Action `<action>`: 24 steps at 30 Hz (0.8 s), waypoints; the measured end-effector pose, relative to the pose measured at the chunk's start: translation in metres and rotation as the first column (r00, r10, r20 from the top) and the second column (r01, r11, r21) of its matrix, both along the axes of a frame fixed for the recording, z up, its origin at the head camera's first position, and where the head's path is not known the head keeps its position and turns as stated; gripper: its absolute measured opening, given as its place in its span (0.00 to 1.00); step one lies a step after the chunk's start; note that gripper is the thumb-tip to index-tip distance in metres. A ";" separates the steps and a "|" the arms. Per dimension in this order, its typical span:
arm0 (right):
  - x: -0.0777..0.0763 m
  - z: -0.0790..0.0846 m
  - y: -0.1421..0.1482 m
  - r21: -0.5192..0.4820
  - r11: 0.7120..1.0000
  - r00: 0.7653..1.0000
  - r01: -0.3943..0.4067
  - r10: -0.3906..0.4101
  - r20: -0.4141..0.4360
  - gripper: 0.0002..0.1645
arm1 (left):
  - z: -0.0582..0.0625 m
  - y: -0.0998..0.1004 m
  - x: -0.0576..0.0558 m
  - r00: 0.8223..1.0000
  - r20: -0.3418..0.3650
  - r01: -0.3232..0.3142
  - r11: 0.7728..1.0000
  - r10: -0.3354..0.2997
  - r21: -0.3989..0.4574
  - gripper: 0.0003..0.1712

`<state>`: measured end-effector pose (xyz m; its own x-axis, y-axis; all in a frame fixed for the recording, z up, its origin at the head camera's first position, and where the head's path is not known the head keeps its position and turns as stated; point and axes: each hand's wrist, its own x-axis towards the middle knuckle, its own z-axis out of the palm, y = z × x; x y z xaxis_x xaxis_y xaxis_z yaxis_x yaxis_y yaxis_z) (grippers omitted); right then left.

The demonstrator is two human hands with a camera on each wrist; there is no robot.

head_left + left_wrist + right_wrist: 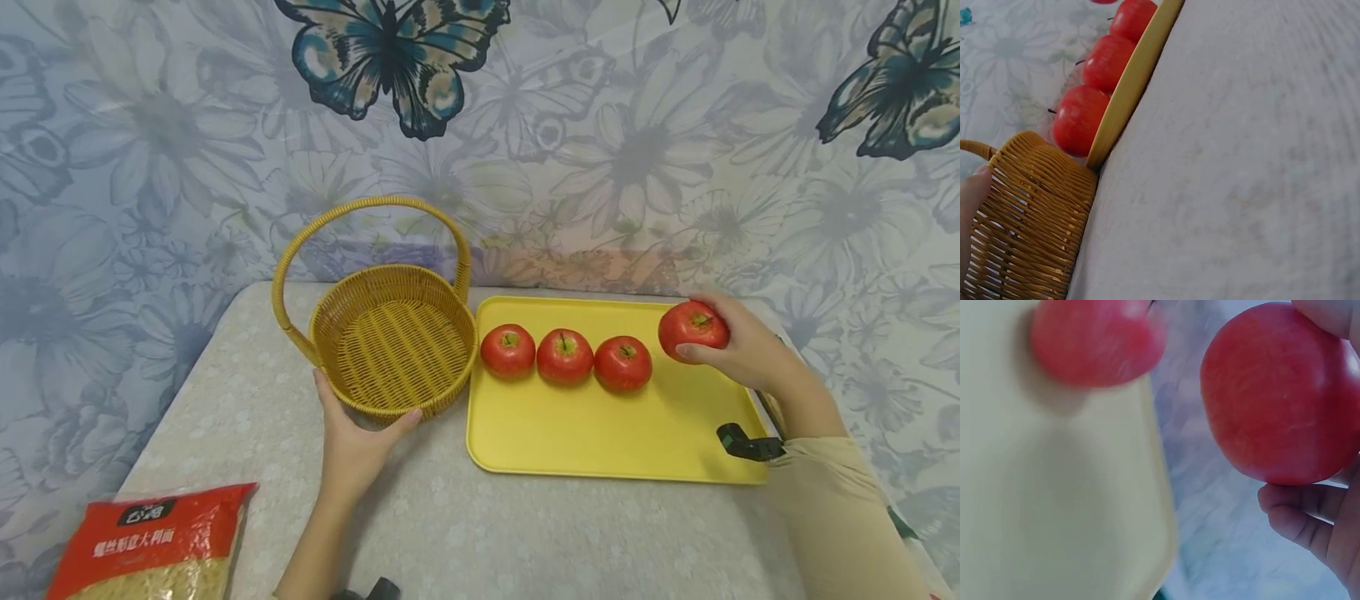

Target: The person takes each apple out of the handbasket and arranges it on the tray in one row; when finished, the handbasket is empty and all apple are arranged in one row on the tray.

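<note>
A red apple is held in my right hand, over the right part of a yellow tray. In the right wrist view, the fingers and thumb grip this apple from opposite sides, and its shadow falls on the tray. Three more red apples stand in a row on the tray, the nearest to my hand being the right-hand apple. My left hand holds the near side of a wicker basket, thumb at the front rim and fingers along its left side. Nothing lies inside the basket.
The basket's tall arched handle rises at the back, and its right side meets the tray's left edge. A red bag of pasta lies at the front left of the cloth-covered table. A butterfly-patterned backdrop hangs behind.
</note>
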<state>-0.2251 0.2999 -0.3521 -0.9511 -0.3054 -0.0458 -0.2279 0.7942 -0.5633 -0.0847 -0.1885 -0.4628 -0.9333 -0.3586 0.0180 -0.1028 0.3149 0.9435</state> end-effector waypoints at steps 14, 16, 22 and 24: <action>-0.004 -0.056 0.030 0.035 0.999 0.991 0.021 -0.026 0.131 0.56 | 0.002 0.001 -0.001 1.000 -0.005 -0.012 1.000 0.012 0.016 0.82; -0.004 -0.057 0.029 0.038 0.999 0.990 0.023 -0.028 0.139 0.56 | 0.002 0.001 -0.001 1.000 -0.005 -0.012 1.000 0.012 0.018 0.82; -0.006 -0.061 0.028 0.037 0.999 0.989 0.011 -0.017 0.146 0.57 | 0.002 0.001 -0.002 1.000 -0.008 -0.007 1.000 0.007 0.022 0.82; -0.006 -0.063 0.029 0.034 0.999 0.989 0.011 -0.016 0.146 0.57 | 0.001 0.001 -0.002 1.000 -0.013 -0.005 1.000 0.006 0.020 0.82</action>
<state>-0.2312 0.3287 -0.4153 -0.9376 -0.2883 -0.1946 -0.1339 0.8155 -0.5631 -0.0865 -0.1874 -0.4615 -0.9311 -0.3642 0.0227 -0.0922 0.2951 0.9510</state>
